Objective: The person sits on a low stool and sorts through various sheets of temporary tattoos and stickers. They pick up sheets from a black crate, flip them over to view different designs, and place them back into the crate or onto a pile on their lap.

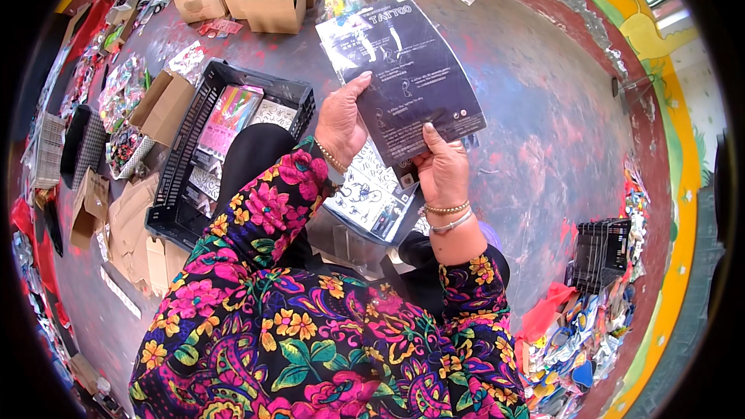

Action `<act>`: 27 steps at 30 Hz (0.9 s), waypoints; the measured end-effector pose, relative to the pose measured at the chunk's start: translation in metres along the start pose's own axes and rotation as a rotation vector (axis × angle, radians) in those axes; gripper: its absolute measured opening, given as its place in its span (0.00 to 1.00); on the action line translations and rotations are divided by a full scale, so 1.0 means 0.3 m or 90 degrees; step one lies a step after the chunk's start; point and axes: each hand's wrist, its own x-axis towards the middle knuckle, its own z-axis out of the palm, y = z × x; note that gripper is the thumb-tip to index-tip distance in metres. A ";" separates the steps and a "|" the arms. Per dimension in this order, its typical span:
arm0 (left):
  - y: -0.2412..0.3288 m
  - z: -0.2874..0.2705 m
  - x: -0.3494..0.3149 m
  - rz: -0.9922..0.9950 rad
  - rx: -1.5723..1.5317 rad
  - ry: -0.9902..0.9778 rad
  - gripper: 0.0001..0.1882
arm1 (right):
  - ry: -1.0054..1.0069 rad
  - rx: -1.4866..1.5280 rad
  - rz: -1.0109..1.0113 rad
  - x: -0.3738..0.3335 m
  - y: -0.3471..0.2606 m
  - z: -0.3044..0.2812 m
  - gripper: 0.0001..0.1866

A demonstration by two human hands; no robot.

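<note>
Both hands hold a dark temporary-tattoo sheet [419,85] in a glossy wrapper, its printed back tilted toward me. My left hand [344,120] grips its left edge, thumb on the front. At the bottom edge, my right hand [444,171] pinches it with the thumb on top; the fingers behind are hidden. Below the sheet, partly covered by it, a clear plastic box [341,242] at my lap holds black-and-white patterned sheets [365,198]. Left of my lap stands a black plastic crate [174,174] with a pink pack [226,120] and more patterned sheets inside.
Open cardboard boxes [273,12] with colourful packs stand at the far left. Flattened cardboard [133,225] and baskets of small goods lie left of the crate. Near the right wall are another black crate [601,252] and a heap of mixed items [578,341].
</note>
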 end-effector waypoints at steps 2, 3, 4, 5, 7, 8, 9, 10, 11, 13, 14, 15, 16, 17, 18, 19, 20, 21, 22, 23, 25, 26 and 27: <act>0.020 -0.016 0.016 0.026 -0.009 -0.001 0.07 | -0.005 -0.020 0.001 0.005 -0.013 -0.008 0.03; 0.033 -0.022 0.021 0.027 -0.002 -0.006 0.07 | -0.013 -0.029 0.005 0.006 -0.026 -0.007 0.03; 0.045 -0.021 0.024 0.028 0.005 -0.012 0.07 | -0.021 -0.039 0.007 0.009 -0.041 -0.008 0.03; 0.055 -0.021 0.025 0.029 0.012 -0.019 0.07 | -0.030 -0.049 0.010 0.012 -0.057 -0.014 0.03; 0.062 -0.032 0.027 0.035 0.015 -0.033 0.08 | -0.055 -0.083 0.004 0.029 -0.091 -0.050 0.06; 0.066 -0.036 0.030 0.045 0.001 -0.029 0.08 | -0.066 -0.104 0.000 0.040 -0.103 -0.079 0.07; 0.072 -0.038 0.032 0.054 -0.013 -0.025 0.08 | -0.076 -0.125 -0.005 0.050 -0.122 -0.102 0.09; 0.083 -0.035 0.033 0.055 -0.016 -0.022 0.09 | -0.085 -0.146 0.025 0.052 -0.150 -0.114 0.09; 0.088 -0.038 0.033 0.054 -0.001 -0.024 0.09 | -0.070 -0.160 0.019 0.052 -0.163 -0.120 0.08; 0.093 -0.040 0.034 0.051 0.026 -0.028 0.09 | -0.040 -0.190 0.007 0.049 -0.187 -0.119 0.07; 0.089 -0.031 0.024 0.070 0.044 -0.014 0.10 | -0.039 -0.190 -0.013 0.048 -0.192 -0.117 0.08; 0.088 -0.033 0.027 0.064 0.054 -0.020 0.09 | -0.030 -0.196 -0.029 0.052 -0.198 -0.117 0.09; 0.086 -0.039 0.029 0.058 0.064 -0.025 0.09 | -0.021 -0.201 -0.044 0.055 -0.205 -0.117 0.09; 0.085 -0.046 0.033 0.051 0.074 -0.029 0.09 | -0.013 -0.206 -0.059 0.059 -0.211 -0.119 0.10; 0.084 -0.058 0.040 0.048 0.071 -0.038 0.09 | -0.010 -0.217 -0.074 0.064 -0.215 -0.131 0.10; 0.083 -0.063 0.048 0.044 0.066 -0.050 0.08 | -0.005 -0.229 -0.091 0.070 -0.219 -0.149 0.11; 0.081 -0.066 0.055 0.039 0.062 -0.061 0.08 | -0.001 -0.242 -0.109 0.075 -0.222 -0.164 0.11; 0.077 -0.068 0.058 0.039 0.060 -0.061 0.08 | -0.006 -0.263 -0.141 0.081 -0.226 -0.175 0.13; 0.074 -0.067 0.053 0.042 0.061 -0.057 0.08 | -0.013 -0.282 -0.169 0.085 -0.226 -0.172 0.15; 0.071 -0.065 0.050 0.045 0.061 -0.054 0.09 | -0.020 -0.301 -0.198 0.086 -0.227 -0.167 0.17; 0.062 -0.093 0.071 0.047 0.036 -0.017 0.09 | 0.138 -0.666 -0.417 0.060 -0.218 -0.104 0.23; 0.059 -0.100 0.077 0.048 0.023 0.002 0.09 | 0.221 -0.848 -0.526 0.043 -0.200 -0.063 0.26; 0.055 -0.107 0.078 0.055 0.025 0.005 0.09 | 0.144 -0.945 -0.584 0.033 -0.169 -0.040 0.29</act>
